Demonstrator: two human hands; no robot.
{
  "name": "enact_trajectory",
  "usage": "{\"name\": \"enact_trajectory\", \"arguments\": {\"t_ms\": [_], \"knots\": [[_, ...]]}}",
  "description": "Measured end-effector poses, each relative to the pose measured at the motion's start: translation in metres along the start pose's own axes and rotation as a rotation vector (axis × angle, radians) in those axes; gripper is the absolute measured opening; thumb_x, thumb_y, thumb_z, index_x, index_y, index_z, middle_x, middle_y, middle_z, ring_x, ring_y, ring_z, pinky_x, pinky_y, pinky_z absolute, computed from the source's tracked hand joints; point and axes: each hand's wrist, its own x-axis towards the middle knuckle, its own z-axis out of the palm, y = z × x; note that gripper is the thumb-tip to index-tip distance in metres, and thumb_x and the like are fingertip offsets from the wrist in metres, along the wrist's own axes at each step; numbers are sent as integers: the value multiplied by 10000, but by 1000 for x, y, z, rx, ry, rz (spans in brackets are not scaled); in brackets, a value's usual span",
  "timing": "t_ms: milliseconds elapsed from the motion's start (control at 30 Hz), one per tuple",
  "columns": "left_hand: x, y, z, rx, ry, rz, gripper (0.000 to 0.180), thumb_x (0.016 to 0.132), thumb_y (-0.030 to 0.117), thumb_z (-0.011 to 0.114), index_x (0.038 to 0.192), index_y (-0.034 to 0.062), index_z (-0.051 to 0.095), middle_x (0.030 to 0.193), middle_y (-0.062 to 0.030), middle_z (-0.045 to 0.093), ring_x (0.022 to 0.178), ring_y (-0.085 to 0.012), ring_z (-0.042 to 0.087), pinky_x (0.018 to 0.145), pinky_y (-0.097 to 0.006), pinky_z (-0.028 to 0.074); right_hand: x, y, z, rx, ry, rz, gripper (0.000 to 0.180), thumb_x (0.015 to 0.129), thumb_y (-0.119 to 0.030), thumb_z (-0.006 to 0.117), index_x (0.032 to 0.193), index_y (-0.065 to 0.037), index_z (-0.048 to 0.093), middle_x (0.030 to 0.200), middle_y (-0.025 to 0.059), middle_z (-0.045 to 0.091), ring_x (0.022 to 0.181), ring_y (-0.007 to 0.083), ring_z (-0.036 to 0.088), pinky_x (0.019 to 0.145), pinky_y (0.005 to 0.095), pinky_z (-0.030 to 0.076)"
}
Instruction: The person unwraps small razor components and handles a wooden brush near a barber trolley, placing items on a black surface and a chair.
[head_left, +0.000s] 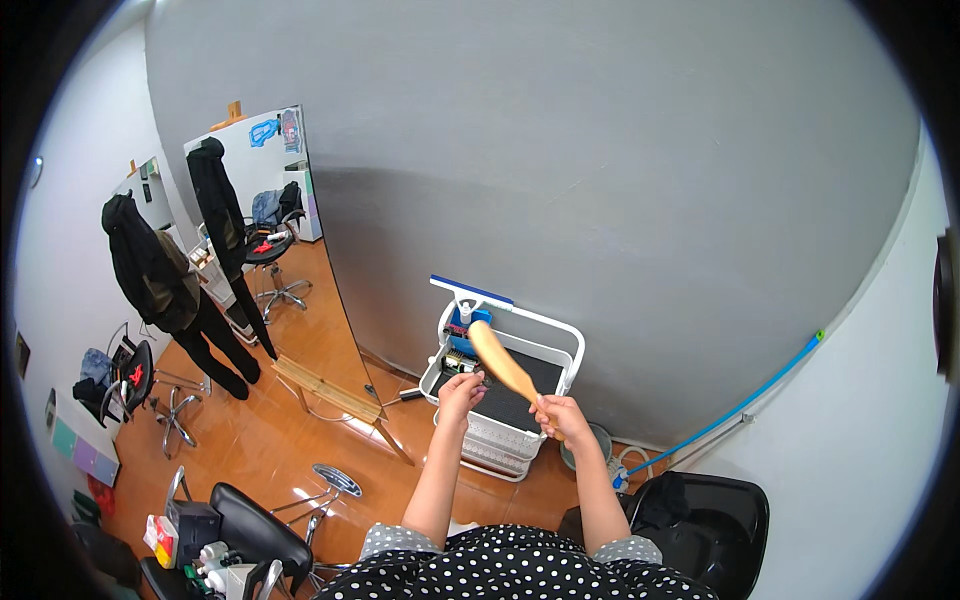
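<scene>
Right hand (562, 413) grips wooden brush (502, 364).

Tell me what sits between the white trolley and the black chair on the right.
In the head view, a grey round bucket and white coiled cable lie on the floor between the white trolley and black chair.

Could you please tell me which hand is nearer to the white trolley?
Left. The left hand reaches over the white trolley top tray; the right hand grips the wooden brush handle toward its right side.
</scene>
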Motion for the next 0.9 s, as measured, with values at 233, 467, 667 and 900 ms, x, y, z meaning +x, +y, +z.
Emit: {"name": "enact_trajectory", "arguments": {"t_ms": [233, 467, 667, 900], "knots": [[-3, -2, -7, -55, 2, 25, 96, 748, 128, 681, 770, 82, 600, 684, 6, 594, 614, -77, 575, 552, -174, 453, 2, 2, 3, -3, -78, 26, 289, 895, -266, 479, 770, -12, 535, 534, -29, 421, 393, 44, 351, 371, 176, 292], [-12, 1, -15, -83, 52, 49, 103, 751, 133, 680, 775, 80, 595, 693, -3, 598, 619, -85, 579, 554, -179, 455, 7, 3, 9, -34, -193, 47, 283, 898, -254, 473, 785, -2, 533, 543, -24, 427, 397, 47, 360, 376, 178, 296], [-22, 3, -13, 2, 65, 121, 136, 762, 146, 678, 795, 40, 599, 689, 0, 590, 603, -75, 559, 566, -172, 439, 35, 19, 15, 82, 178, -48, 273, 887, -270, 499, 802, -11, 518, 571, -3, 459, 410, 61, 389, 369, 185, 314], [-67, 30, -9, 796, 114, 973, 126, 728, 18, 641, 854, 25, 643, 786, -65, 629, 666, -151, 605, 571, -234, 469, 38, -7, 74, 127, 145, 6, 393, 769, -386, 656, 837, -14, 548, 702, 76, 593, 424, 42, 422, 386, 162, 353]]}}
